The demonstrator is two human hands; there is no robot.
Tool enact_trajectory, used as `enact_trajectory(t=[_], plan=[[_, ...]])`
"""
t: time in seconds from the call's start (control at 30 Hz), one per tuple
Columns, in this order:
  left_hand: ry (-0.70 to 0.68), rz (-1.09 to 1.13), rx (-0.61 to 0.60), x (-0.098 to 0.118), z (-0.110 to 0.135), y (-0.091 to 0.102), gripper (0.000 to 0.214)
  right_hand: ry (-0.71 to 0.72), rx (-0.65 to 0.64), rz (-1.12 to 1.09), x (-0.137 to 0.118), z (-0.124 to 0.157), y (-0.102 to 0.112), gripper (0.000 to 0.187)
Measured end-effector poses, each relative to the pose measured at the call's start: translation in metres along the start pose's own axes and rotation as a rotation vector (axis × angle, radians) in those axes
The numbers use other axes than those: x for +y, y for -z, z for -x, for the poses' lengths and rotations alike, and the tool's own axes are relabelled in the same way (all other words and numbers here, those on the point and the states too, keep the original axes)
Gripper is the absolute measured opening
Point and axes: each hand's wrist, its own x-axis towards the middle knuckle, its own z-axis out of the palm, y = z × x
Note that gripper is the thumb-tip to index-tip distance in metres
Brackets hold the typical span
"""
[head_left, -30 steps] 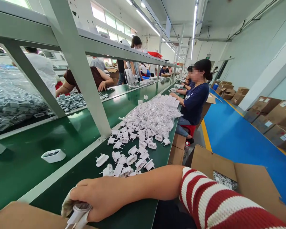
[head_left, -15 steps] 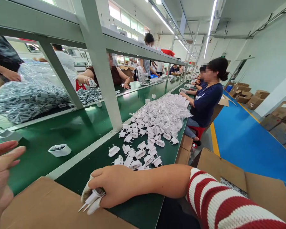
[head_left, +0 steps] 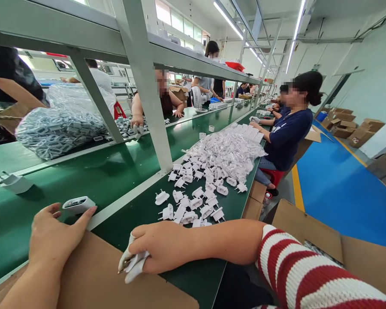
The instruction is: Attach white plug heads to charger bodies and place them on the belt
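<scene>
My left hand [head_left: 62, 229] reaches to a white oval charger housing [head_left: 80, 206] that lies on the green belt. Its thumb is at the housing's right end and the fingers are spread by the left end; whether they press on it is unclear. White finger covers sheathe some fingertips of my right hand [head_left: 154, 251], which is closed around a white plug piece [head_left: 135, 260] with metal pins, partly hidden by the fingers. Loose white two-pin plug pieces [head_left: 196, 204] are scattered just beyond my right hand on the green tabletop.
Cardboard [head_left: 116, 283] lies under my hands. A white charger [head_left: 16, 183] sits far left on the belt. Plastic-wrapped white parts [head_left: 225, 148] are heaped ahead. A grey post [head_left: 144, 86] rises between belt and table. Co-workers sit right and across; an open carton [head_left: 309, 223] stands right.
My left hand has come in from the left edge to the oval housing. My right hand still holds the plug piece, its pins now less visible. The view has shifted a little.
</scene>
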Motion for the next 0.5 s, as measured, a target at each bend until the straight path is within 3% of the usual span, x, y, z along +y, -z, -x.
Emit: enact_trajectory(t=[0.1,0.2,0.33,0.5], plan=[[-0.044,-0.009,-0.011,0.001,0.004,0.004,0.110,-0.012,-0.028,0.084,-0.004,-0.001,-0.001,0.010],[-0.042,-0.070,-0.054,-0.003,0.003,0.003,0.088,-0.024,-0.047,0.110,-0.009,-0.002,-0.001,0.006],[0.032,-0.003,0.119,-0.008,0.001,-0.004,0.055,-0.043,-0.076,0.090,-0.012,-0.003,0.003,0.011],[0.011,-0.018,0.154,-0.022,0.010,0.010,0.049,-0.052,-0.115,0.068,-0.012,-0.004,0.014,0.025]])
